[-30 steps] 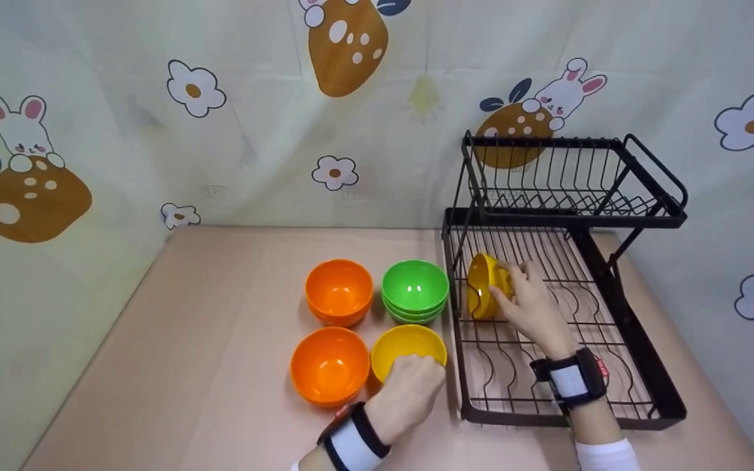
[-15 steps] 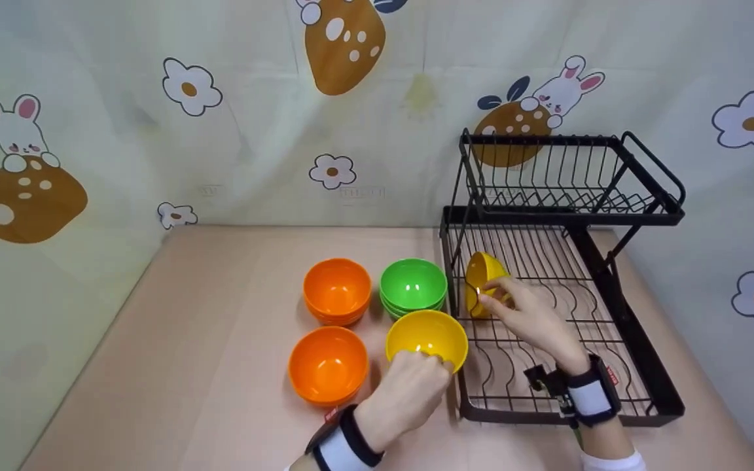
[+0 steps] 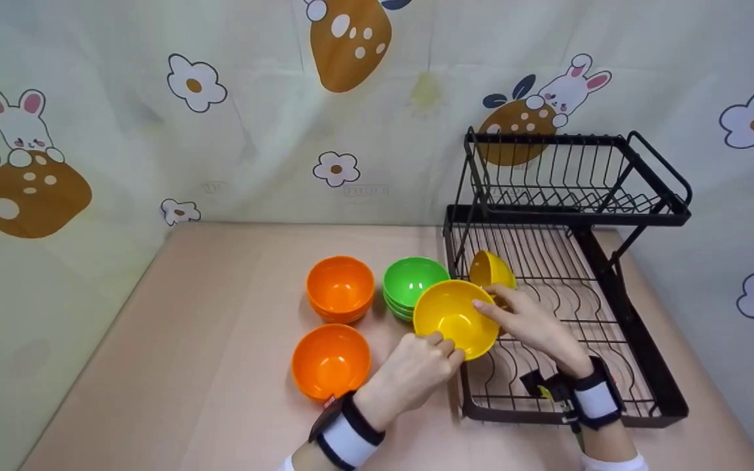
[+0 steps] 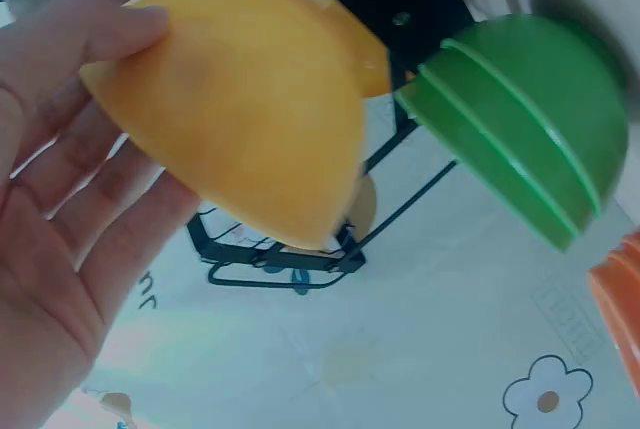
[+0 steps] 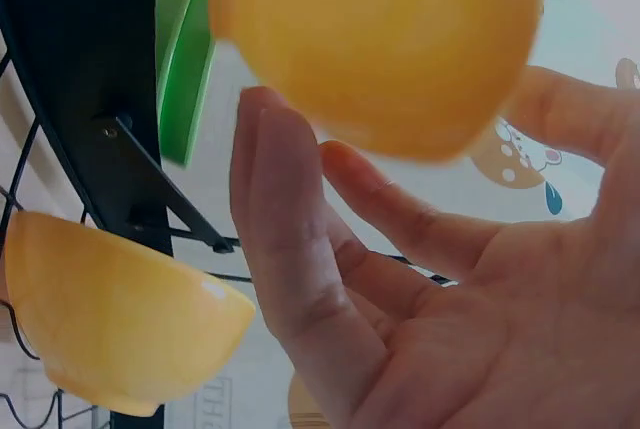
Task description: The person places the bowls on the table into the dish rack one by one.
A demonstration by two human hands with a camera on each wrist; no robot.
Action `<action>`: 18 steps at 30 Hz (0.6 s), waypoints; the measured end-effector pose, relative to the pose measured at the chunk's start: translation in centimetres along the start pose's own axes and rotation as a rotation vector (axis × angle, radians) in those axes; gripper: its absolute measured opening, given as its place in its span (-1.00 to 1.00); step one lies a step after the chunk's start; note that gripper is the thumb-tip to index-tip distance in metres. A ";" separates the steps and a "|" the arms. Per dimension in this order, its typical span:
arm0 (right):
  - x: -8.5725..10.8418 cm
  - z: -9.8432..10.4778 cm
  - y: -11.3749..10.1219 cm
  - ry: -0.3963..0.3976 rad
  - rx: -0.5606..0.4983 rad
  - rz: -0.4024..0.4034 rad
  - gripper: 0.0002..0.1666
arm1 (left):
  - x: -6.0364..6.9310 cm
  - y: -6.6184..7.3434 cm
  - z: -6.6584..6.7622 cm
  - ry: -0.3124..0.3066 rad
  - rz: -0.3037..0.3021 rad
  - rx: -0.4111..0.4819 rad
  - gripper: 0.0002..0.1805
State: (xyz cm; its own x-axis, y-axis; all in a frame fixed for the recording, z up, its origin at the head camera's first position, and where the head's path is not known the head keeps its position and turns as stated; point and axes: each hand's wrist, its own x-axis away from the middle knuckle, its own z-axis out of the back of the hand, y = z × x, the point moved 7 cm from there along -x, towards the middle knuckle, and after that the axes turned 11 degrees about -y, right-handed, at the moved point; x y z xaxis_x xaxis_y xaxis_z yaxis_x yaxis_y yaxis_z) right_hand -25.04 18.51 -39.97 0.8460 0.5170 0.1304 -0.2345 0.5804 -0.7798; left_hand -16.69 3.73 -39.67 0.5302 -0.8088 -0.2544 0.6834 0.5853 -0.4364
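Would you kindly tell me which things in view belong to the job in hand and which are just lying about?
Apparently in the job:
yellow bowl in the left grip
second yellow bowl, tilted in the rack
black rack

Apparently just standing by, no hand on them:
orange stack
front orange bowl
green stack
patterned cloth behind

Held bowl (image 3: 449, 307) glints; wrist views soft, perhaps hazy.

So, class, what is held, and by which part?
A yellow bowl: the left hand grips its near rim; the right hand is at its right side, grip unclear.
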 end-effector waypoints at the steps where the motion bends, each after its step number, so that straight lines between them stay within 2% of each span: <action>1: 0.0 0.0 0.1 -0.002 -0.003 -0.005 -0.38 | -0.1 0.0 -0.1 0.009 -0.009 -0.003 -0.84; 4: -0.1 -0.1 0.5 -0.013 -0.031 -0.017 -0.36 | -0.2 0.0 -0.5 0.052 -0.030 -0.006 -0.85; 11: -0.5 -0.6 1.6 -0.053 -0.256 -0.044 -0.35 | -0.3 -0.1 -1.2 0.157 -0.049 0.013 -0.86; 18: -0.8 -0.6 2.4 -0.029 -0.344 -0.079 -0.29 | -0.5 -0.1 -1.5 0.170 -0.037 0.010 -0.86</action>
State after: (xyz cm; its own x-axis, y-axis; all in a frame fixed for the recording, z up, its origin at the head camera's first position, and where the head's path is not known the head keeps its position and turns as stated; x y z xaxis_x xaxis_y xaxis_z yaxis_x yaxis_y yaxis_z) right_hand -25.98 19.17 -42.31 0.8397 0.4999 0.2121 0.0103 0.3758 -0.9266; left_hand -17.75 4.03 -40.80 0.4124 -0.8276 -0.3808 0.7064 0.5544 -0.4399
